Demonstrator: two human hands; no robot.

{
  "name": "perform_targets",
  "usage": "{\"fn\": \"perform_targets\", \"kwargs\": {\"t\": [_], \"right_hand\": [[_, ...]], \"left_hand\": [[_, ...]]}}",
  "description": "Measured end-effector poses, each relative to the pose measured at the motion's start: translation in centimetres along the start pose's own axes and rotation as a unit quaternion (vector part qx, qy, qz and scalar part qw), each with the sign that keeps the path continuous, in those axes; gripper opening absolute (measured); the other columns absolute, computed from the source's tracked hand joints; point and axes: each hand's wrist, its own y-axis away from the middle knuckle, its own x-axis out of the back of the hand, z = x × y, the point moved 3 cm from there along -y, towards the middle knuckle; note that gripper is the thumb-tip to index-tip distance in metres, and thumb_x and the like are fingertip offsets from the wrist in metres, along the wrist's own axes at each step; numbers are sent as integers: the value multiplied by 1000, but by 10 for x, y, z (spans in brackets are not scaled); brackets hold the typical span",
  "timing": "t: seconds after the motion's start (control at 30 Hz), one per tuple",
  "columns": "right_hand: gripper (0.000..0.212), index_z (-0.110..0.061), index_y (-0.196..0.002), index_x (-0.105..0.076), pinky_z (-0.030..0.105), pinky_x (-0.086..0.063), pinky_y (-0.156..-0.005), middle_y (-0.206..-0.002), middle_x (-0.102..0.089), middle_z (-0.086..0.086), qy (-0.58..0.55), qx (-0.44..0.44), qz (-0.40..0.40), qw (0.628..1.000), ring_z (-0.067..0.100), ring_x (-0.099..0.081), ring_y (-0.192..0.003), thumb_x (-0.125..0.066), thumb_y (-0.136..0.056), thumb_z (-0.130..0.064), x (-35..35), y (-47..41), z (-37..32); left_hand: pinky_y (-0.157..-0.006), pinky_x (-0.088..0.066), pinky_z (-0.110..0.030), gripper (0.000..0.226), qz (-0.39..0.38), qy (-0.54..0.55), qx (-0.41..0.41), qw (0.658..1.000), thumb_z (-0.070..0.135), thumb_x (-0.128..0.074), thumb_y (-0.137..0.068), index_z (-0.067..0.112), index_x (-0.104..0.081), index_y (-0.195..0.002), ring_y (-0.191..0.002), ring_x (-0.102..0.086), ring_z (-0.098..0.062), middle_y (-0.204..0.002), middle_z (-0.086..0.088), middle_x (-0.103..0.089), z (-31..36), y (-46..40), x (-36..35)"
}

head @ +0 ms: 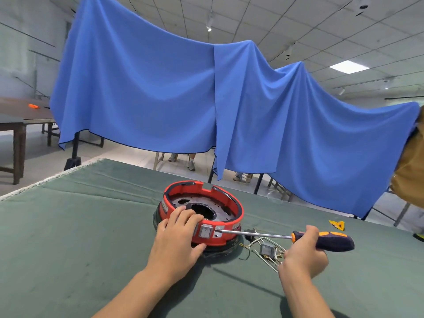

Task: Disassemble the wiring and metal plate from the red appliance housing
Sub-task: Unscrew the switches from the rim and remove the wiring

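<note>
Here the left hand (177, 235) grips the red housing (202, 213) rim.

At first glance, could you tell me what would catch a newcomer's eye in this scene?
The big blue cloth draped across the background dominates. In the middle of the green table sits the round red housing, steadied by the left hand. The right hand holds a screwdriver, its tip at the housing's side beside the switch; loose wiring lies beneath the shaft.
</note>
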Motion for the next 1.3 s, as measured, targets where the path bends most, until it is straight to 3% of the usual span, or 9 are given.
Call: {"fn": "perform_targets", "kwargs": {"t": [0.47, 0.6, 0.7, 0.8, 0.9, 1.0, 1.17, 1.3], "right_hand": [[35, -8, -79, -60, 35, -37, -55, -65, -57, 0, 8, -40, 21, 999, 26, -49, -60, -52, -73, -42, 3, 5, 22], [27, -14, -64, -55, 39, -39, -59, -63, -56, -1, 12, -53, 28, 998, 25, -49, -60, -51, -75, -39, 4, 7, 25], [27, -16, -62, -52, 35, -36, -55, -61, -55, -1, 6, -67, 37, 997, 23, -45, -54, -48, -74, -39, 5, 8, 29], [29, -11, -70, -56, 32, -36, -52, -71, -59, 3, 8, -81, 48, 996, 24, -48, -59, -47, -76, -38, 5, 8, 34], [30, -8, -81, -57, 31, -36, -56, -67, -56, -1, 28, -76, 51, 995, 23, -50, -61, -48, -81, -36, 1, 6, 36], [29, -10, -76, -55, 33, -36, -64, -68, -57, 1, 52, -76, 45, 995, 26, -52, -68, -46, -83, -37, -4, 0, 37], [33, -9, -86, -55, 33, -34, -58, -71, -54, 2, 75, -78, 35, 993, 24, -49, -62, -45, -86, -40, -13, -9, 46], [35, -7, -86, -55, 37, -36, -65, -79, -56, 6, 108, -87, 25, 990, 29, -51, -75, -45, -87, -40, -21, -15, 50]], "left_hand": [[-110, -30, -33, 57, 21, 1, -3, 1000, 44, -66, -78, 30, -46, -130, -136, -24, -8, -133, 15, -43, -1, -1, 0], [-102, -40, -32, 59, 26, -2, 8, 1000, 46, -71, -73, 32, -50, -127, -133, -30, -7, -129, 17, -47, 0, -2, 3], [-96, -46, -30, 59, 26, 8, 22, 999, 47, -73, -72, 33, -52, -125, -131, -31, -5, -128, 18, -47, 1, -3, 3], [-91, -49, -29, 59, 23, 13, 27, 999, 46, -74, -71, 32, -53, -124, -129, -32, -3, -126, 18, -48, 1, -4, 3], [-89, -49, -28, 59, 22, 17, 30, 999, 46, -73, -71, 32, -52, -124, -127, -33, -3, -126, 18, -48, 1, -5, 4], [-90, -48, -29, 58, 21, 23, 32, 999, 45, -73, -71, 31, -52, -124, -127, -33, -3, -125, 17, -47, 1, -5, 3], [-96, -48, -39, 57, 18, 38, 38, 998, 43, -74, -71, 30, -53, -123, -127, -34, -5, -124, 16, -47, 1, -4, 2], [-99, -46, -40, 58, 13, 35, 34, 999, 43, -72, -73, 30, -51, -124, -129, -31, -5, -126, 17, -46, 3, -4, 3]]}}
